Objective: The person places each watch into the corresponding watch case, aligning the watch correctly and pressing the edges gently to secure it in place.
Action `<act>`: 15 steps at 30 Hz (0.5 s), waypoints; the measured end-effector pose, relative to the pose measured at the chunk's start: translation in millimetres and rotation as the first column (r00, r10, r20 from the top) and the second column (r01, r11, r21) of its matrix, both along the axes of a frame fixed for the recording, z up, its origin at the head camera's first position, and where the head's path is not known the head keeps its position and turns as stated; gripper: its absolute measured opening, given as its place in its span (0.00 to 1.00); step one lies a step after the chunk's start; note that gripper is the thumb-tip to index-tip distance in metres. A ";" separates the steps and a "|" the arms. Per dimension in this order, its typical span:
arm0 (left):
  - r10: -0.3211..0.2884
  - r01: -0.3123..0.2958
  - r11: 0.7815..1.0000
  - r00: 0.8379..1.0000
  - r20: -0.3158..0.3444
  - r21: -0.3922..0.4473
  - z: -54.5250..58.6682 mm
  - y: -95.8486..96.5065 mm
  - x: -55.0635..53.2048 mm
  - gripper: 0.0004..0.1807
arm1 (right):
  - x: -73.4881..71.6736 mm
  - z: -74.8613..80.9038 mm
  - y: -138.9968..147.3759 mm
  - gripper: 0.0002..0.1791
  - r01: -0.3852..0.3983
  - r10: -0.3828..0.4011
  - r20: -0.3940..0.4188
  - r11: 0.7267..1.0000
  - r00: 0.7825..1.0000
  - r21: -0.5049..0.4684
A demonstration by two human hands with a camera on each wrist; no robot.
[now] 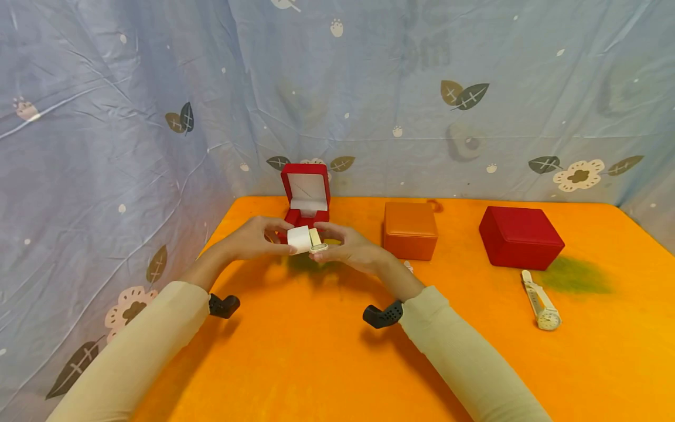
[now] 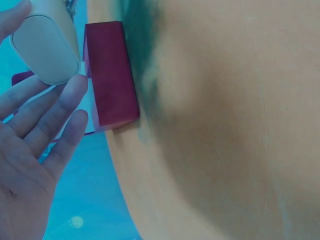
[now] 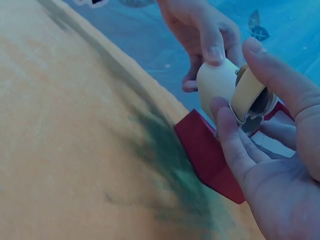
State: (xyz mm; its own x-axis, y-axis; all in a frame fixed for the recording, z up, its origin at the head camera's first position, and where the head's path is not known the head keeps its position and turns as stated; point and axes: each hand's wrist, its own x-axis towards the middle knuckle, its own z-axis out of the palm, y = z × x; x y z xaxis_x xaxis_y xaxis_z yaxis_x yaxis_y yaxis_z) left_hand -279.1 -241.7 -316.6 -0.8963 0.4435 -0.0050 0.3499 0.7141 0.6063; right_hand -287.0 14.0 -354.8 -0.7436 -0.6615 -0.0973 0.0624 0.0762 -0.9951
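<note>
Left hand [image 1: 258, 239]: holds the cushion [image 1: 299, 239] between thumb and fingertips; narrow grip, palm apart from the load in the left wrist view.
Right hand [image 1: 350, 249]: holds the watch [image 1: 316, 239] between thumb and fingers; narrow grip, watch at the fingertips in the right wrist view.
Cushion: white, near the centre of the head view, between the two hands; upper left of the left wrist view, above the fingers.
Watch: cream strap, at the cushion's right end in the head view; right of centre in the right wrist view. Whether the cushion enters the strap cannot be told.
Open box [image 1: 308, 190]: red with pale lining, lid raised, just behind the hands, upper centre of the head view.
Orange box [image 1: 410, 228]: lid down, right of the hands.
Red box [image 1: 519, 234]: lid down, right side of the head view.
Second watch [image 1: 540, 302]: pale strap, face lower right, on the table [image 1: 295, 357] below the red box.
Curtain [image 1: 343, 76]: blue-grey, patterned, behind the table.
</note>
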 end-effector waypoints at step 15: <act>0.015 -0.015 1.000 1.000 -0.016 0.005 1.1 2.5 1.4 0.27 | 3.1 -0.4 3.9 0.23 0.050 -0.049 -0.063 0.999 0.997 0.014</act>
